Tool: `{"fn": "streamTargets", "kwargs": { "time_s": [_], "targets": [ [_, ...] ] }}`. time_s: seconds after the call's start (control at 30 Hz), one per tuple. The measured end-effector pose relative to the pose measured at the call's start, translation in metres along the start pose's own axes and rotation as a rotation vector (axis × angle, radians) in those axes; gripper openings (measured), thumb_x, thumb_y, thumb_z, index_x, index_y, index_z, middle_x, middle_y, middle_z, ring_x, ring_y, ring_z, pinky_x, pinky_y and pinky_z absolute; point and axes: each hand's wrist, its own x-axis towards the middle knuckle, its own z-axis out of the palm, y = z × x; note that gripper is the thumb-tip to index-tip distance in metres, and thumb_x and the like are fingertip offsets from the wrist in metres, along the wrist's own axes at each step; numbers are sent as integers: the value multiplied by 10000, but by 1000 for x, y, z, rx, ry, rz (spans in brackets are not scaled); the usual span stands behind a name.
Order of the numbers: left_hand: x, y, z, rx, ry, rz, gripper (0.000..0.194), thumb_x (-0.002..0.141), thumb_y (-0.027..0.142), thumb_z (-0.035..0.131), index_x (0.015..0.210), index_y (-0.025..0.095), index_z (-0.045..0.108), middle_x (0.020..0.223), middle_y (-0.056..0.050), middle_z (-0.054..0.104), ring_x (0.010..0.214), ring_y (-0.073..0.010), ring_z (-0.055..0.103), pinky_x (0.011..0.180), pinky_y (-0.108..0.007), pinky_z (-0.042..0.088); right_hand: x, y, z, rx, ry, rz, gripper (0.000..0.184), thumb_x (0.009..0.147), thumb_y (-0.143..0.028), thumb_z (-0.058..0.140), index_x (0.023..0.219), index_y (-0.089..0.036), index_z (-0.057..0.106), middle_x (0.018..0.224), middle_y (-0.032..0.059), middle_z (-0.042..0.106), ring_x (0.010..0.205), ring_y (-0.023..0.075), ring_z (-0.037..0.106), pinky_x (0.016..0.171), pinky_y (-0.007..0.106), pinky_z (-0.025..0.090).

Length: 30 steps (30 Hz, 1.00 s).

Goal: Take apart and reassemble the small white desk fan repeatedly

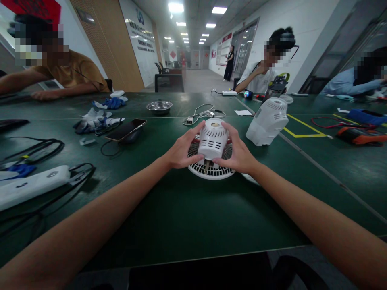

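Between my two hands is a white vented motor housing (pixel 213 139) of a small fan, with slots on its side and a round top. My left hand (pixel 185 149) grips it from the left, thumb low at the front and fingers at the upper side. On the right, my right hand (pixel 238 149) holds it the same way. Directly beneath lies a round white fan grille (pixel 208 174), flat on the green table, partly hidden by the housing and my hands. Beyond my right hand stands a white plastic fan base (pixel 268 121).
A smartphone (pixel 127 129), gloves (pixel 93 120) and a white power strip (pixel 36 186) with black cables lie left. Farther back are a metal bowl (pixel 159 106) and a white cable (pixel 199 114). Right are a blue pouch (pixel 367 117) and an orange-black tool (pixel 359 135). Several people sit around the table.
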Motion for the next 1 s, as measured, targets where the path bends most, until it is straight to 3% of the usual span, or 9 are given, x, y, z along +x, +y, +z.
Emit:
{"fn": "streamTargets", "kwargs": {
  "time_s": [0.17, 0.3, 0.53, 0.63, 0.7, 0.83, 1.0],
  "targets": [
    [-4, -5, 8, -25, 2, -29, 1106, 794, 584, 719, 1629, 299, 52, 1622, -176, 330, 1280, -406, 534, 1029, -595, 469, 0, 6, -4, 48, -22, -53, 1096, 707, -523, 825, 1569, -365, 167, 1637, 87, 266, 1411, 420, 409, 1107, 617, 426],
    [-8, -7, 12, -61, -30, -61, 1149, 810, 572, 717, 1629, 287, -37, 1583, -180, 402, 1321, -427, 514, 1098, -623, 395, 0, 7, -3, 73, -8, -78, 1072, 692, -518, 841, 1548, -383, 210, 1614, 77, 306, 1401, 423, 416, 1118, 622, 409],
    [-9, -5, 10, -120, -22, -113, 1107, 813, 578, 709, 1634, 287, 26, 1591, -169, 404, 1329, -437, 512, 1126, -627, 363, 1, 6, -4, 132, -35, -42, 1042, 696, -502, 845, 1542, -401, 244, 1628, 55, 307, 1344, 417, 488, 1091, 628, 438],
    [-10, -3, 8, -109, 9, -163, 949, 880, 585, 608, 1630, 275, 117, 1570, -159, 442, 1331, -414, 518, 1138, -617, 345, 2, 8, -10, 164, -73, -24, 1063, 698, -491, 848, 1562, -412, 232, 1646, 49, 297, 1342, 418, 497, 1073, 628, 451],
    [-12, -4, 5, -89, 47, -229, 815, 933, 581, 513, 1614, 259, 203, 1520, -153, 509, 1334, -396, 522, 1147, -615, 325, 2, 11, -18, 174, -106, -1, 1060, 715, -483, 838, 1578, -408, 228, 1626, 54, 353, 1328, 411, 520, 1074, 629, 448],
    [-15, -13, -1, -23, 125, -440, 680, 982, 561, 410, 1570, 233, 310, 1485, -161, 544, 1352, -372, 513, 1131, -583, 348, -2, 22, -36, 170, -131, 84, 964, 767, -456, 792, 1583, -358, 289, 1372, 69, 643, 1209, 367, 623, 1046, 612, 466],
    [-18, -23, -7, 59, 131, -692, 603, 1006, 519, 351, 1524, 213, 387, 1447, -153, 577, 1284, -326, 580, 1084, -512, 420, -5, 34, -41, 179, -21, 128, 683, 884, -433, 626, 1521, -328, 402, 1221, 58, 713, 1119, 311, 654, 989, 568, 494]
  ]
}}
